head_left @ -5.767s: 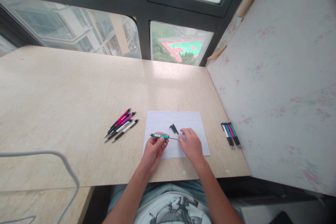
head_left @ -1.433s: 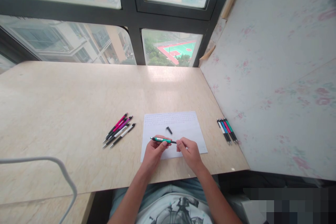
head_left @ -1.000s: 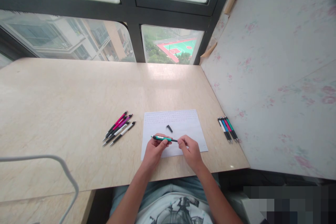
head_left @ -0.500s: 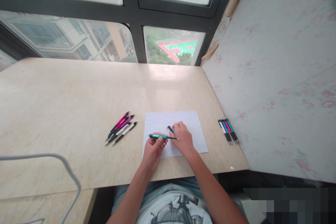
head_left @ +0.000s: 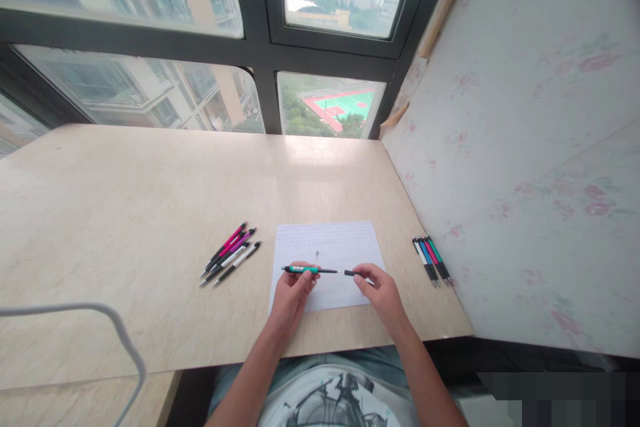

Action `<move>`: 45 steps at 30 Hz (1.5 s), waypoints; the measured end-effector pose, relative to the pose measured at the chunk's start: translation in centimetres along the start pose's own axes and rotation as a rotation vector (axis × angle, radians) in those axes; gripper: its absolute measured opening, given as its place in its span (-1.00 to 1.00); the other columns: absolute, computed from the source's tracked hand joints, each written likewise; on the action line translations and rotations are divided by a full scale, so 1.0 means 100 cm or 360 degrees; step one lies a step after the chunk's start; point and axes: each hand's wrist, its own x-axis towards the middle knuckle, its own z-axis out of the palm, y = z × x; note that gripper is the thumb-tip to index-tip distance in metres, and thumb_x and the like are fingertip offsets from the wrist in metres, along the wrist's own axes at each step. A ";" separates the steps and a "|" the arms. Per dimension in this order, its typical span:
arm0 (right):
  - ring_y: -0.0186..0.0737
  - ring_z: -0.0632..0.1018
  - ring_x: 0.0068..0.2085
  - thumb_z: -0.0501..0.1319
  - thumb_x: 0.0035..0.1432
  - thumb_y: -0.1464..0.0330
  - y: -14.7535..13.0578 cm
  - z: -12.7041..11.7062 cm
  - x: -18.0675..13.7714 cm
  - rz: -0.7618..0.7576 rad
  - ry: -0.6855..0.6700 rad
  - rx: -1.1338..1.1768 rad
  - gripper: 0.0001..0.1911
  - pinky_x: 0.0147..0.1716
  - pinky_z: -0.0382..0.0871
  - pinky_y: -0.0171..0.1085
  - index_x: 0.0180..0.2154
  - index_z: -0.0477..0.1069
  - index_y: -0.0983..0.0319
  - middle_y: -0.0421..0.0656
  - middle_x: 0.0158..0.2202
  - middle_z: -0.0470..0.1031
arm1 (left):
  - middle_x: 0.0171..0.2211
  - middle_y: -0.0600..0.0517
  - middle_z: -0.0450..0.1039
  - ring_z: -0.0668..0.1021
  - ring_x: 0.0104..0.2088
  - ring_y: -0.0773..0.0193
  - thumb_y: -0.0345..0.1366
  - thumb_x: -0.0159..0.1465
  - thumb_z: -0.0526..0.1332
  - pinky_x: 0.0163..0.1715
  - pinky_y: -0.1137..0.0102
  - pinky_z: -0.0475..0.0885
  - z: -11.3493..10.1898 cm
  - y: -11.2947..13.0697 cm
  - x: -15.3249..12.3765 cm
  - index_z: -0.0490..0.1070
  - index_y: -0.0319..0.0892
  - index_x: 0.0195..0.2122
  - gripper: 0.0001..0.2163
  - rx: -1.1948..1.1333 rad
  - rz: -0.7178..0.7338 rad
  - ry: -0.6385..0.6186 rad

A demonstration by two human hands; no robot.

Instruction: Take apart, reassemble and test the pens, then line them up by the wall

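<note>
My left hand (head_left: 295, 288) pinches a green and black pen (head_left: 305, 269) and holds it level above a white sheet of paper (head_left: 327, 240). A thin refill sticks out of the pen's right end. My right hand (head_left: 376, 283) pinches a small black pen piece (head_left: 351, 273) just right of the refill tip, in line with it. A tiny dark speck (head_left: 317, 253) lies on the paper behind the pen.
Several pens, pink, purple, white and black, (head_left: 230, 254) lie left of the paper on the beige desk (head_left: 125, 213). Another group of several pens (head_left: 432, 258) lies near the right wall (head_left: 525, 147). Windows run along the back. A white wire frame (head_left: 100, 320) stands at the near left.
My right hand reached to the black piece on the paper, picked it up, and moved it to the pen's refill tip. The left hand kept holding the pen.
</note>
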 end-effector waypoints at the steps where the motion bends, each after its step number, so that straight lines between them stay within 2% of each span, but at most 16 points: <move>1: -0.15 0.50 -0.26 0.27 0.09 0.17 -0.001 0.001 -0.001 -0.0015 0.0003 0.0022 -0.72 -0.40 0.40 -0.30 -0.25 0.49 0.24 -0.07 -0.29 0.52 | -0.29 -0.03 0.56 0.53 -0.33 0.35 -0.31 0.11 0.39 -0.30 0.48 0.39 0.000 -0.001 0.000 0.49 -0.21 -0.29 -0.83 0.0007 0.0002 -0.0012; 7: -0.13 0.51 -0.23 0.26 0.10 0.22 -0.013 0.011 0.000 -0.0104 0.0043 -0.0050 -0.78 -0.37 0.42 -0.28 -0.28 0.49 0.23 -0.07 -0.27 0.52 | -0.28 -0.03 0.56 0.52 -0.33 0.34 -0.33 0.13 0.37 -0.28 0.47 0.38 -0.001 -0.003 0.000 0.50 -0.19 -0.30 -0.87 0.0070 0.0027 -0.0049; 13: -0.15 0.53 -0.23 0.24 0.11 0.28 -0.020 0.024 0.001 -0.0137 -0.0092 -0.0161 -0.83 -0.39 0.40 -0.31 -0.27 0.50 0.21 -0.10 -0.28 0.54 | -0.27 -0.06 0.56 0.52 -0.31 0.29 -0.31 0.11 0.38 -0.28 0.43 0.39 0.001 0.000 -0.001 0.52 -0.21 -0.29 -0.85 0.0162 0.0043 -0.0088; 17: -0.16 0.54 -0.24 0.23 0.12 0.28 -0.022 0.036 -0.001 -0.0153 -0.0088 -0.0152 -0.84 -0.39 0.40 -0.31 -0.29 0.50 0.22 -0.10 -0.28 0.54 | -0.28 -0.07 0.57 0.52 -0.32 0.28 -0.30 0.09 0.40 -0.26 0.40 0.39 0.000 -0.001 -0.001 0.53 -0.22 -0.31 -0.83 0.0236 0.0052 -0.0142; 20: -0.17 0.54 -0.26 0.23 0.15 0.24 -0.018 0.039 0.000 -0.0163 -0.0161 -0.0072 -0.80 -0.39 0.39 -0.31 -0.26 0.50 0.22 -0.11 -0.30 0.54 | -0.31 -0.05 0.56 0.52 -0.35 0.30 -0.29 0.11 0.39 -0.27 0.40 0.39 -0.001 -0.002 -0.002 0.51 -0.21 -0.30 -0.83 0.0179 0.0039 -0.0133; 22: -0.19 0.54 -0.31 0.13 0.23 0.18 -0.013 0.038 0.005 -0.0146 -0.0230 0.0055 -0.70 -0.45 0.38 -0.31 -0.18 0.48 0.23 -0.10 -0.32 0.54 | -0.31 -0.03 0.56 0.52 -0.34 0.31 -0.30 0.12 0.38 -0.29 0.43 0.39 -0.001 -0.001 -0.002 0.49 -0.21 -0.29 -0.84 0.0112 0.0013 -0.0117; 24: -0.21 0.53 -0.36 0.00 0.30 0.16 -0.009 0.037 0.012 -0.0142 -0.0172 0.0074 -0.63 -0.49 0.37 -0.30 -0.13 0.46 0.24 -0.10 -0.34 0.53 | -0.31 -0.02 0.55 0.52 -0.35 0.33 -0.31 0.13 0.38 -0.33 0.46 0.39 0.000 0.000 -0.002 0.47 -0.21 -0.29 -0.83 0.0024 -0.0012 -0.0074; 25: -0.21 0.52 -0.37 -0.02 0.31 0.17 -0.008 0.038 0.018 -0.0164 -0.0097 -0.0002 -0.62 -0.47 0.37 -0.29 -0.13 0.45 0.24 -0.09 -0.34 0.53 | -0.31 -0.01 0.54 0.52 -0.36 0.34 -0.31 0.13 0.38 -0.35 0.47 0.39 0.001 0.000 -0.002 0.47 -0.20 -0.28 -0.83 -0.0024 -0.0018 -0.0044; 27: -0.21 0.51 -0.35 0.09 0.25 0.23 -0.007 0.042 0.029 -0.0275 0.0031 -0.0351 -0.73 -0.35 0.38 -0.26 -0.17 0.48 0.22 -0.10 -0.31 0.54 | -0.31 -0.01 0.53 0.52 -0.38 0.36 -0.30 0.12 0.38 -0.37 0.48 0.40 0.002 0.001 0.000 0.45 -0.20 -0.28 -0.82 -0.0098 -0.0023 0.0005; 29: -0.21 0.50 -0.34 0.13 0.21 0.30 -0.009 0.051 0.041 -0.0428 -0.0032 -0.0681 -0.79 -0.27 0.37 -0.25 -0.19 0.49 0.19 -0.09 -0.29 0.53 | -0.31 0.00 0.53 0.52 -0.39 0.36 -0.31 0.11 0.39 -0.37 0.48 0.40 0.002 0.000 0.001 0.45 -0.20 -0.28 -0.81 -0.0137 -0.0022 0.0025; 33: -0.19 0.48 -0.32 0.16 0.17 0.33 -0.014 0.068 0.056 -0.0518 -0.0135 -0.0993 -0.84 -0.34 0.32 -0.29 -0.25 0.50 0.17 -0.10 -0.35 0.51 | -0.32 0.01 0.51 0.52 -0.38 0.37 -0.31 0.11 0.39 -0.37 0.48 0.40 0.001 -0.001 0.001 0.45 -0.20 -0.27 -0.80 -0.0160 -0.0013 0.0018; 35: -0.20 0.48 -0.34 0.16 0.16 0.33 -0.013 0.070 0.056 -0.0504 -0.0121 -0.0926 -0.85 -0.34 0.32 -0.28 -0.28 0.50 0.17 -0.11 -0.36 0.51 | -0.31 0.00 0.52 0.52 -0.37 0.36 -0.31 0.11 0.39 -0.37 0.48 0.41 0.001 0.000 0.001 0.46 -0.20 -0.26 -0.80 -0.0155 -0.0018 -0.0002; 37: -0.19 0.50 -0.33 0.17 0.15 0.33 -0.009 0.066 0.050 -0.0451 -0.0103 -0.0696 -0.86 -0.31 0.35 -0.27 -0.30 0.49 0.19 -0.11 -0.36 0.52 | -0.29 -0.01 0.53 0.53 -0.36 0.36 -0.31 0.10 0.40 -0.35 0.47 0.41 0.001 0.001 0.000 0.46 -0.19 -0.26 -0.79 -0.0152 -0.0026 -0.0018; 40: -0.21 0.51 -0.36 0.20 0.12 0.30 0.001 0.053 0.031 -0.0190 -0.0043 -0.0166 -0.86 -0.37 0.38 -0.27 -0.31 0.47 0.21 -0.14 -0.38 0.53 | -0.27 -0.02 0.54 0.53 -0.36 0.36 -0.31 0.10 0.40 -0.35 0.46 0.41 0.002 0.002 -0.001 0.46 -0.19 -0.26 -0.79 -0.0147 -0.0025 -0.0006; 42: -0.26 0.48 -0.46 0.24 0.11 0.24 0.007 0.043 0.015 -0.0001 0.0009 0.0185 -0.81 -0.47 0.35 -0.30 -0.29 0.45 0.22 -0.17 -0.43 0.52 | -0.28 -0.02 0.55 0.53 -0.37 0.36 -0.32 0.09 0.41 -0.37 0.47 0.40 0.002 0.001 -0.001 0.46 -0.19 -0.27 -0.79 -0.0133 -0.0020 0.0009; 45: -0.28 0.47 -0.44 0.28 0.09 0.22 0.008 0.034 -0.002 0.0083 0.0093 0.0467 -0.78 -0.49 0.35 -0.32 -0.27 0.45 0.22 -0.16 -0.41 0.52 | -0.29 -0.02 0.55 0.53 -0.37 0.36 -0.33 0.09 0.40 -0.38 0.48 0.39 0.002 0.000 0.000 0.46 -0.20 -0.27 -0.80 -0.0095 -0.0009 -0.0004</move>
